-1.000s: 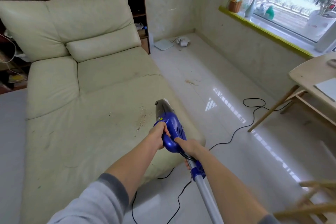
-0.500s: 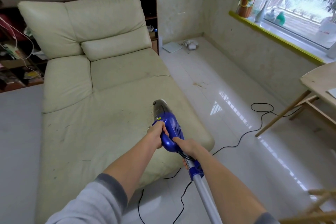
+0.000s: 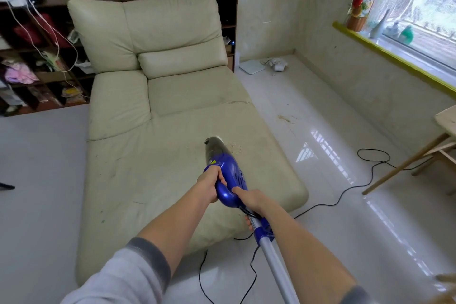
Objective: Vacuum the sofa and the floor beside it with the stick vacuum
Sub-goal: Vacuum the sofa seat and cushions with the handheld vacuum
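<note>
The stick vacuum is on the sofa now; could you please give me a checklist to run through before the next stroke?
1. Left hand wrapped on the stick vacuum handle: ok.
2. Right hand gripping just behind the body, above the tube: ok.
3. Nozzle end over the sofa seat: ok; whether it touches the leather, cannot tell.
4. Crumbs lie right beside the nozzle, not yet picked up: not ok.
5. Debris patch on the floor beside the sofa still to be done: not ok.
6. Power cord trails slack across the floor, clear of the sofa top: ok.
</note>
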The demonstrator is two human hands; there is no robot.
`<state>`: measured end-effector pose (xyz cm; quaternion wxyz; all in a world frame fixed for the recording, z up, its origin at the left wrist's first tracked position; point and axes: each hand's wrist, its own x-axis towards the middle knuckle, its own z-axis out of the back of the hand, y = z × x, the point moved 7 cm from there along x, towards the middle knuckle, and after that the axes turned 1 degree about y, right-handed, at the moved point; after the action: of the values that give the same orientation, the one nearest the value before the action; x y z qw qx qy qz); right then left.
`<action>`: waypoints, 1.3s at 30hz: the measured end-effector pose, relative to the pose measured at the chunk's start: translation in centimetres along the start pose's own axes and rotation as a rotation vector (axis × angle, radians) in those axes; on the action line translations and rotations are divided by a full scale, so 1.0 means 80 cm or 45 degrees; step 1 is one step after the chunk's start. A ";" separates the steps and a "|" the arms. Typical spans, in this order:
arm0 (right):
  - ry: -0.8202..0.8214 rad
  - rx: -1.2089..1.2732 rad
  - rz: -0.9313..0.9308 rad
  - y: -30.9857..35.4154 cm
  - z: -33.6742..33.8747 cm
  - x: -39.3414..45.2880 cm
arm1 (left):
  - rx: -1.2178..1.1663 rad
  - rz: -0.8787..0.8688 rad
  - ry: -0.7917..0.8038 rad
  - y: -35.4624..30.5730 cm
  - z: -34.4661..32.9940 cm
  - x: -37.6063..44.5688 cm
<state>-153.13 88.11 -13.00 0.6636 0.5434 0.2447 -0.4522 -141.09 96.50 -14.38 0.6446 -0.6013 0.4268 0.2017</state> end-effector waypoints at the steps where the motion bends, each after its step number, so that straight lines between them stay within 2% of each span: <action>1: 0.001 -0.005 -0.003 0.002 -0.006 -0.001 | -0.007 -0.002 -0.007 0.000 0.007 0.000; 18: 0.065 -0.032 0.020 0.043 -0.087 -0.020 | -0.146 -0.014 -0.056 -0.009 0.106 -0.010; 39: 0.110 -0.234 0.088 0.090 -0.183 -0.030 | -0.334 -0.022 -0.109 -0.009 0.221 -0.022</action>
<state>-145.60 102.71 -11.65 0.7146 0.5075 0.2946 -0.3807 -136.09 113.54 -14.10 0.5799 -0.6749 0.3636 0.2758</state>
